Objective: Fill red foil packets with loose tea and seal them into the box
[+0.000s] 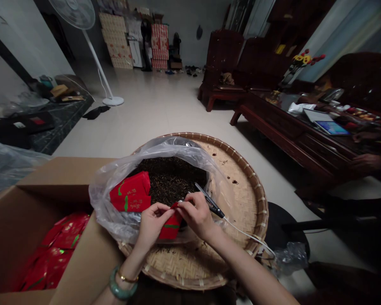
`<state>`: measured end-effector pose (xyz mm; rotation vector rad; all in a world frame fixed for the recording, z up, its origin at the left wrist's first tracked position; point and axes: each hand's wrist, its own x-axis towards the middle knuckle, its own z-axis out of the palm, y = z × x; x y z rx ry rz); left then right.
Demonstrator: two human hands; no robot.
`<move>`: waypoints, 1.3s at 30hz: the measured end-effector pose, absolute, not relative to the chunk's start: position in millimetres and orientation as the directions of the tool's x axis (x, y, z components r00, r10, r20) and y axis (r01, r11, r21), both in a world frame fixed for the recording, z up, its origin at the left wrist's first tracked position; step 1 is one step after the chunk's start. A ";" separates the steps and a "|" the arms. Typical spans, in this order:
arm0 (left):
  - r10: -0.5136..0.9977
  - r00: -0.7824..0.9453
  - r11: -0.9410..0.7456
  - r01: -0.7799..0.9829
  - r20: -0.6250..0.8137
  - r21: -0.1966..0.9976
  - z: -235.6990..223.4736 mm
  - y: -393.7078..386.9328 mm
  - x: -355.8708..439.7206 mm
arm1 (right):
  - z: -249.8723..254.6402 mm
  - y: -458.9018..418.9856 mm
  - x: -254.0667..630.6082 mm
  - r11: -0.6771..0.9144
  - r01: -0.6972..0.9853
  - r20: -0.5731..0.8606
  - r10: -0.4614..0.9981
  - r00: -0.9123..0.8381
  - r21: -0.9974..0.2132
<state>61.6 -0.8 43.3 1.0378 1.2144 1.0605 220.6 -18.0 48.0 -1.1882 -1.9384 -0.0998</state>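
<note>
Over the round woven bamboo tray (252, 178), my left hand (150, 224) pinches the top edge of a small red packet (169, 231) with a green mark. My right hand (197, 214) closes on the other end of that edge, thumb and fingers together. Just behind the right hand is a black clamp-like tool (216, 207) on a white cord, resembling a hair straightener; whether my fingers touch it is hidden. A clear plastic bag (106, 201) of dark loose tea-like leaves (169, 180) stands open on the tray. Several flat red packets (131, 192) lie on the leaves.
At my left, a cardboard box (66, 171) contains several filled red packets (59, 239). The cord (247, 235) crosses the tray's right rim. Farther off are a white fan (97, 63), a dark wooden table (273, 123) with a tablet (332, 127), and another person's hand (368, 163).
</note>
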 end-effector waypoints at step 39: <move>0.769 0.473 -0.638 0.541 0.430 0.547 19.2 -24.8 37.7 | 44.7 -37.2 239.0 -0.338 0.007 -0.294 0.808 -0.510 -0.941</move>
